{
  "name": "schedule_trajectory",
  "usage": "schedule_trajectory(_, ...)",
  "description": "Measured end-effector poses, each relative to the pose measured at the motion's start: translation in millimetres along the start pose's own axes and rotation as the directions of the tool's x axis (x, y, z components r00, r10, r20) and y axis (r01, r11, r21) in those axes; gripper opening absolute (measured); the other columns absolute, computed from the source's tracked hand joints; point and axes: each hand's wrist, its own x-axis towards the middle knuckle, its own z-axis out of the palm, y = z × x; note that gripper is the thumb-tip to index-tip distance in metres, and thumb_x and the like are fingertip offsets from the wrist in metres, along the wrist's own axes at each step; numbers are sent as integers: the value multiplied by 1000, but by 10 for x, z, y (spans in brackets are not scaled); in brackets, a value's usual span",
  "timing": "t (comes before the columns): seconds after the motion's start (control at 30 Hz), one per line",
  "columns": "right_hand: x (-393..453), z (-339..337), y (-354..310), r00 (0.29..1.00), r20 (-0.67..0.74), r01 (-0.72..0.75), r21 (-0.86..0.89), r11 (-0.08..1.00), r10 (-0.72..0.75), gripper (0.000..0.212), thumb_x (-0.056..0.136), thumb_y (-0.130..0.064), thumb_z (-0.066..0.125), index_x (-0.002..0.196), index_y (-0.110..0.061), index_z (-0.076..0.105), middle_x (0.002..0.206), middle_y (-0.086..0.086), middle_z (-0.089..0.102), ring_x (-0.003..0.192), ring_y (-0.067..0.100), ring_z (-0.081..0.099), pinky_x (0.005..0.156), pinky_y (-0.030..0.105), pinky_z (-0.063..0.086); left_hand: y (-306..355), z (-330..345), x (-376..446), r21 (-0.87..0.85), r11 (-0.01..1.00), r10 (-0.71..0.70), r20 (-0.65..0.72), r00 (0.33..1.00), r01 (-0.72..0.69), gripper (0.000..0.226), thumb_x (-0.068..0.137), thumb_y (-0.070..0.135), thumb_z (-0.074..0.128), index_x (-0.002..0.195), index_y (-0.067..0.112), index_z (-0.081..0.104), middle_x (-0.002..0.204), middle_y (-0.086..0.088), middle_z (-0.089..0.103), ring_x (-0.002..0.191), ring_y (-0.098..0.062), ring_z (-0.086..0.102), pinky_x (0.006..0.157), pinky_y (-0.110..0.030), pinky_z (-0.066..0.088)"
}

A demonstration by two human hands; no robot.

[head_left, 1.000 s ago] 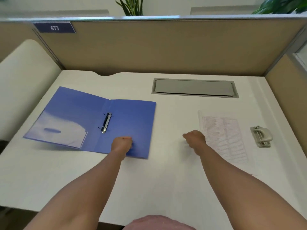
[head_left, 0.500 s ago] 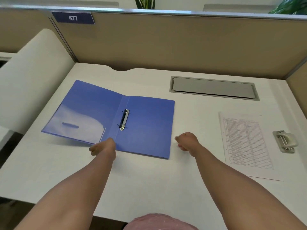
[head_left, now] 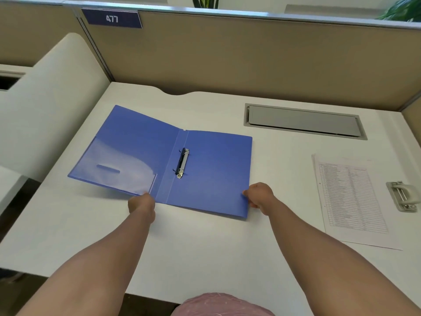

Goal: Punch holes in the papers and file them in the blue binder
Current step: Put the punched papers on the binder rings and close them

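Lying wide open on the white bench, the blue binder has nothing filed in it so far: the two-ring clip by the spine looks bare, and the clear pocket inside the left cover looks empty too, though glare on the plastic makes that hard to swear to. The left hand is at the near edge of the left cover, right by the pocket's corner, fingers curled under so I honestly can't tell whether it's pinching the cover or just touching it. The right hand is closed on the binder's near right corner, thumb side on the cover, with the fingertips tucked out of sight. The left cover sits a bit raised off the bench and its outer corner reaches close to the bench's left edge. The papers lie flat well off to the right, a printed table on top, apart from the binder with bare bench between them. Just beside the papers on the far right is the grey hole punch, nearly cut off by the frame edge. There's plenty of open bench in front of the binder. A closed grey cable hatch sits behind, near the tan partition with its 477 label. The print on the papers is too small to read.
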Motion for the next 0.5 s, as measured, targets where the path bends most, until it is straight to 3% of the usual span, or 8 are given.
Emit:
schedule_trajectory(0.07, 46, 28, 24, 1000, -9, 17, -21, 1000, -17, 3, 75, -8, 57, 72, -8, 57, 79, 11, 59, 70, 25, 51, 65, 33, 44, -27, -30, 39, 36, 999, 9, -13, 1000, -9, 37, 98, 22, 54, 130, 3, 55, 130, -14, 61, 115, -33, 60, 93, -36, 47)
schedule_trajectory(0.23, 5, -7, -22, 996, -69, 51, 7, 999, -50, 10, 76, -1, 56, 75, -12, 58, 79, 6, 55, 71, 23, 46, 64, 32, 38, -25, -91, 59, 39, 993, 106, 49, 993, -108, 31, 97, 18, 60, 127, 8, 58, 116, -7, 62, 104, -30, 61, 88, -33, 46)
schedule_trajectory(0.5, 108, -414, 61, 977, -201, 68, -57, 996, -78, 10, 77, -5, 57, 79, -12, 63, 81, 5, 57, 70, 22, 46, 64, 30, 40, -32, 199, -105, 60, 979, 183, 167, 969, -195, 15, 99, 18, 58, 112, 10, 55, 105, -7, 61, 87, -25, 59, 79, -34, 46)
